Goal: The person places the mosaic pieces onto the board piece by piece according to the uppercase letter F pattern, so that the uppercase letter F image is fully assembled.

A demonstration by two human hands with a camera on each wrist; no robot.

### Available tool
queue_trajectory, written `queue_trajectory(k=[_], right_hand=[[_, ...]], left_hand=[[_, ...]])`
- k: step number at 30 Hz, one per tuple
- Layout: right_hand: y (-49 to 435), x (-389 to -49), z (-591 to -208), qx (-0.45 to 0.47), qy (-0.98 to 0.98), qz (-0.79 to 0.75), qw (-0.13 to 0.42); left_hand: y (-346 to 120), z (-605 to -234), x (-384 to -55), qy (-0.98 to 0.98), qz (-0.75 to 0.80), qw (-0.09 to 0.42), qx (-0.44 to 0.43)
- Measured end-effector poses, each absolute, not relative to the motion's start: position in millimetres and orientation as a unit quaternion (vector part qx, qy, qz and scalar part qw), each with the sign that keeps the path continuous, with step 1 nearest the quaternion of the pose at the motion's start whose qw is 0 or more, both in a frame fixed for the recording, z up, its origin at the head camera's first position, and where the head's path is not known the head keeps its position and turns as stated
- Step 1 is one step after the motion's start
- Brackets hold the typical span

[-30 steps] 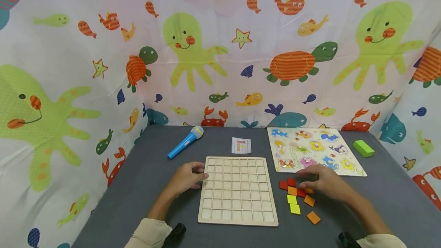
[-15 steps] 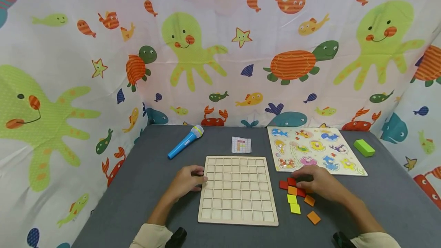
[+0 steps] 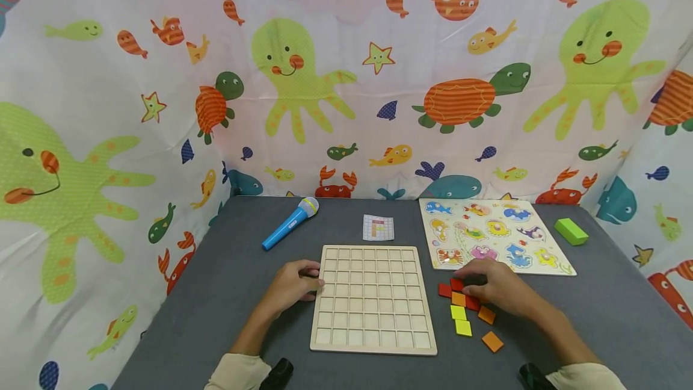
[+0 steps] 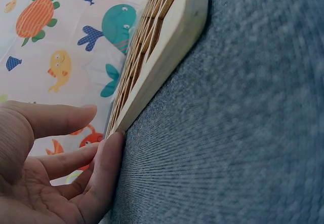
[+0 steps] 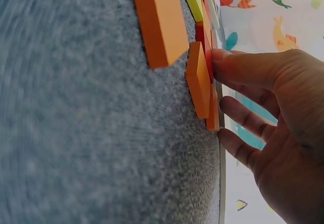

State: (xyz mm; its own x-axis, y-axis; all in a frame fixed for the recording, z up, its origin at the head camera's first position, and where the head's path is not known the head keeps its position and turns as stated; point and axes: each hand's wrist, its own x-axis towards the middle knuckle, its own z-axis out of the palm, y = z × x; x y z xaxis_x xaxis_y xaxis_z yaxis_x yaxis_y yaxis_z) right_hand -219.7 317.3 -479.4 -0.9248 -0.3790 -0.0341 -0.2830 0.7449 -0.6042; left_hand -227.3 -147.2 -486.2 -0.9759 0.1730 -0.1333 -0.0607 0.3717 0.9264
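A pale wooden grid board (image 3: 372, 300) lies on the dark grey table. Beside its left edge is my left hand (image 3: 292, 284); in the left wrist view its fingertips touch the board's side, with the thumb apart from the fingers. To the board's right lies a loose cluster of square tiles: red tiles (image 3: 444, 290), orange tiles (image 3: 492, 342) and yellow tiles (image 3: 462, 328). Over the far side of the cluster, my right hand (image 3: 503, 286) has its thumb and forefinger close around a red tile (image 3: 457, 284). The right wrist view shows its thumb (image 5: 243, 68) at a red tile, other fingers loosely bent.
Behind the board lies a small printed grid card (image 3: 378, 228). A blue toy microphone (image 3: 290, 224) is at back left. At back right are a sea-animal puzzle board (image 3: 460, 215) and a green block (image 3: 571, 232). A sea-creature curtain (image 3: 346, 95) surrounds the table.
My right hand has shifted slightly left over the tiles, its thumb and forefinger nearer a red tile. The left hand stays at the board's edge.
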Motion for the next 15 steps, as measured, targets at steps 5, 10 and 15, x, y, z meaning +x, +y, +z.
queue_trajectory(k=[5, 10, 15], right_hand=[[314.9, -220.9, -479.0, -0.179, 0.930, -0.310, 0.082], [313.4, -222.4, -479.2, -0.186, 0.930, -0.305, 0.086], [312.2, -222.3, -479.7, -0.179, 0.935, -0.294, 0.088]], left_hand=[[-147.9, -487.8, -227.4, 0.821, 0.560, 0.101, 0.033], [-147.7, -489.5, -228.4, 0.825, 0.556, 0.096, 0.035], [-147.1, -490.9, -228.7, 0.825, 0.556, 0.092, 0.042]])
